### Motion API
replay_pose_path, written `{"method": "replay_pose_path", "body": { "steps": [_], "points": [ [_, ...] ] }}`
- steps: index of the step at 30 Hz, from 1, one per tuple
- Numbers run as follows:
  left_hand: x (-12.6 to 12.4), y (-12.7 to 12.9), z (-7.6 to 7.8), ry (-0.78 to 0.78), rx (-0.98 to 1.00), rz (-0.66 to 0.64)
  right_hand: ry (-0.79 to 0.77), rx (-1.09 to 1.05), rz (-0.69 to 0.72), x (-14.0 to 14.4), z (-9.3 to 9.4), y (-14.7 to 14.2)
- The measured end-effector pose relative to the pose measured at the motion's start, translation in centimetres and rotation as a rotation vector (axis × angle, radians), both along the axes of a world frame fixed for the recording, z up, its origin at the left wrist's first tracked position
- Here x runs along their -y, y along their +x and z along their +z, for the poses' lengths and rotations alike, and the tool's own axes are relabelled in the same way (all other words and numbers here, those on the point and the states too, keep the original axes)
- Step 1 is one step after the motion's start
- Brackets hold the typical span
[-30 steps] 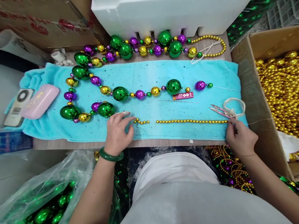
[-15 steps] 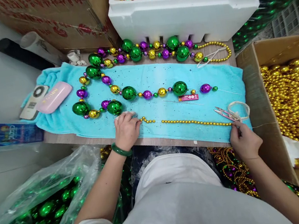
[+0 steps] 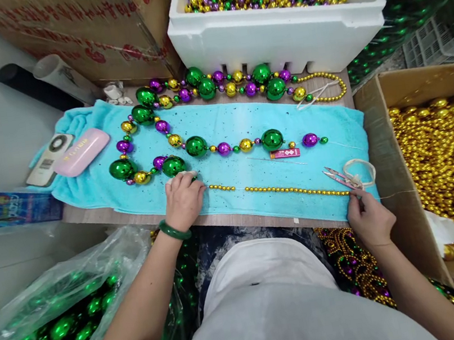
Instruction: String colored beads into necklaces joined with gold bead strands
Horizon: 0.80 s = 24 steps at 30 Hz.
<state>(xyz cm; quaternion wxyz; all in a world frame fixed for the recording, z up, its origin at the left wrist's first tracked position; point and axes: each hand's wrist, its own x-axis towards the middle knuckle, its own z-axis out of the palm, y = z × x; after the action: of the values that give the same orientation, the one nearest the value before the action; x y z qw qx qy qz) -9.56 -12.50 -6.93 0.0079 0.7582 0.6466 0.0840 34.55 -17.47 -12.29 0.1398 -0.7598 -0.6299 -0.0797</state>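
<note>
A string of small gold beads [image 3: 297, 188] stretches nearly straight between my hands across a turquoise towel [image 3: 223, 119], with a short gap of bare thread between two groups of beads. My left hand [image 3: 184, 199], a green bangle at its wrist, is closed on the string's left end; its fingertips are partly hidden. At the right end, my right hand [image 3: 371, 218] pinches the string beside the last gold beads. Scissors [image 3: 341, 178] and a white loop of cord [image 3: 374, 170] lie just above it. A necklace of large green, purple and gold beads [image 3: 195, 146] curves over the towel above my left hand.
A white foam box [image 3: 275, 35] of mixed beads stands behind the towel. To the right is a carton [image 3: 404, 212] of gold bead strands. A pink case [image 3: 81, 152], a small red packet [image 3: 285, 153] and a needle lie on the towel. Bagged green balls [image 3: 63, 331] sit lower left.
My left hand has shifted slightly left. The beads beside it, bunched and curved before, now lie in a straight line. My right hand keeps its pinch in nearly the same place.
</note>
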Motion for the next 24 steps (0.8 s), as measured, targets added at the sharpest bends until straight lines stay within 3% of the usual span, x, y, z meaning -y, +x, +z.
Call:
{"method": "replay_pose_path", "body": {
  "steps": [24],
  "points": [
    [-0.75, -0.1, 0.42, 0.06, 0.0, 0.002, -0.031, -0.024, -0.001, 0.03, 0.34, -0.14]
  ]
}}
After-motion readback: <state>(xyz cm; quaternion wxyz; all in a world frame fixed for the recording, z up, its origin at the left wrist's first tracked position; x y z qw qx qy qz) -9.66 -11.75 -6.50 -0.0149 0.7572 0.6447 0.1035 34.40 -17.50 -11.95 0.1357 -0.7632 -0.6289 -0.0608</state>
